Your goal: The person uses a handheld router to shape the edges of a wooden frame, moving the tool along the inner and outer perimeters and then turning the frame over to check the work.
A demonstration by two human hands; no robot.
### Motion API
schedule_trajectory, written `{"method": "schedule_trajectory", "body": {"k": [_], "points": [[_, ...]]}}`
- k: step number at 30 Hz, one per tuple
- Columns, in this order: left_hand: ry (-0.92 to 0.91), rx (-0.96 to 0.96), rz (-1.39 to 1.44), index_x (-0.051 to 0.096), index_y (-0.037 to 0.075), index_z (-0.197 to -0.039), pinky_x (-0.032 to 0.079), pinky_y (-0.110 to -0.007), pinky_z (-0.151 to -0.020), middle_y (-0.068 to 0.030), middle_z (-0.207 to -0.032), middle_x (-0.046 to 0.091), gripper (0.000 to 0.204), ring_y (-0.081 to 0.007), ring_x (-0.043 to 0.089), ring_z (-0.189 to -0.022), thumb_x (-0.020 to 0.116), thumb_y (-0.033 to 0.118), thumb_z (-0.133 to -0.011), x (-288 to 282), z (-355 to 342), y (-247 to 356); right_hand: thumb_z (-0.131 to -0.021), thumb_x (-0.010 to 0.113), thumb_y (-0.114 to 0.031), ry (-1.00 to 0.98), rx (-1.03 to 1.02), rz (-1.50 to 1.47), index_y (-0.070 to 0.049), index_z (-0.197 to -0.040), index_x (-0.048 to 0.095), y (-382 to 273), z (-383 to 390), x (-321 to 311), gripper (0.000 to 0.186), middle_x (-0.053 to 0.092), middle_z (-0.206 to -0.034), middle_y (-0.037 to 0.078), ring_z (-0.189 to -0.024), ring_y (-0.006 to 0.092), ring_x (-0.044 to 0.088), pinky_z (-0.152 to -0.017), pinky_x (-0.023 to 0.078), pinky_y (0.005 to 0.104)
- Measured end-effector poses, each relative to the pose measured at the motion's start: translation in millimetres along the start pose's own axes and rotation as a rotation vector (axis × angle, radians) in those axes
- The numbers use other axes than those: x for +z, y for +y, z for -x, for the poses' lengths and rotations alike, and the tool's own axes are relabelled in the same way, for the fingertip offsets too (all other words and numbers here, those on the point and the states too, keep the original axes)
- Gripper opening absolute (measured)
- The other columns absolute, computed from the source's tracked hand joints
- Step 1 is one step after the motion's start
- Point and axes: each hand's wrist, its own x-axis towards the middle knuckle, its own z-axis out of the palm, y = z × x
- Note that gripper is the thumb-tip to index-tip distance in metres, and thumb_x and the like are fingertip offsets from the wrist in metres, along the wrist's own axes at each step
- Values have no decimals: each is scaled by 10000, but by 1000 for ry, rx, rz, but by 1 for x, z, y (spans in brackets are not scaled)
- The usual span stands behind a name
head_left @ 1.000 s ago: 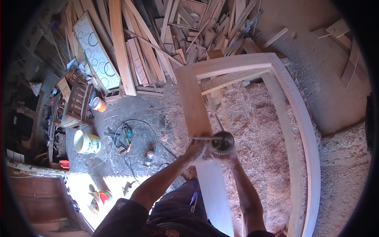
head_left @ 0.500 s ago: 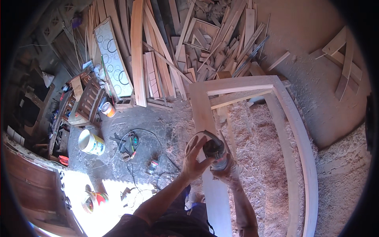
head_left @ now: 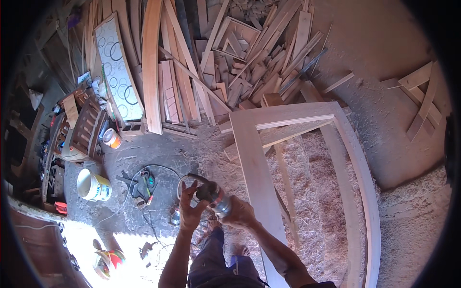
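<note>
My right hand (head_left: 239, 212) is closed around the silvery end of a corded handheld power tool (head_left: 211, 196). The tool has a dark body, a rounded metallic part and a thick dark cord; its exact kind is hard to make out. My left hand (head_left: 190, 210) is just left of the tool's dark end, fingers raised and thumb apart, the thumb close to or touching the tool. Both hands are above the floor, to the left of a large pale wooden frame (head_left: 255, 158). The frame stands at the right, with wood shavings showing through its opening.
Scrap boards (head_left: 259, 62) lie heaped at the back. A white bucket (head_left: 94, 185), a small orange-labelled can (head_left: 112, 138) and tools with cables (head_left: 144, 185) sit on the floor to the left. A slatted wooden piece (head_left: 86, 126) stands behind. Offcuts (head_left: 420, 103) lie far right.
Both hands and the power tool have moved left, off the frame's near-left rail and out over the floor. The view has shifted, and my legs and feet show more.
</note>
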Motion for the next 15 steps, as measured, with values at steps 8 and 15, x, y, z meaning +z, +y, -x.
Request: {"method": "schedule_trajectory", "body": {"k": [8,15], "points": [[227,-562,624,508,3,-1399,308,-529,-1233,-220,-1519,537,685,-360,494,-1431,682,522,-989,-70,-1,-105,-609,877,-267,-273,50,54,-49,-1141,623,-15,-77,54,629,736,-1038,199,-1012,400,721,-878,543,499],[277,-636,1416,366,-139,-1522,290,-529,-1240,-230,-1559,492,1071,-371,430,-1479,499,757,-951,-154,-62,-234,-631,895,-264,-364,61,124,-74,-1157,626,1,-114,95,621,739,-1083,167,-1046,378,718,-892,543,474]]}}
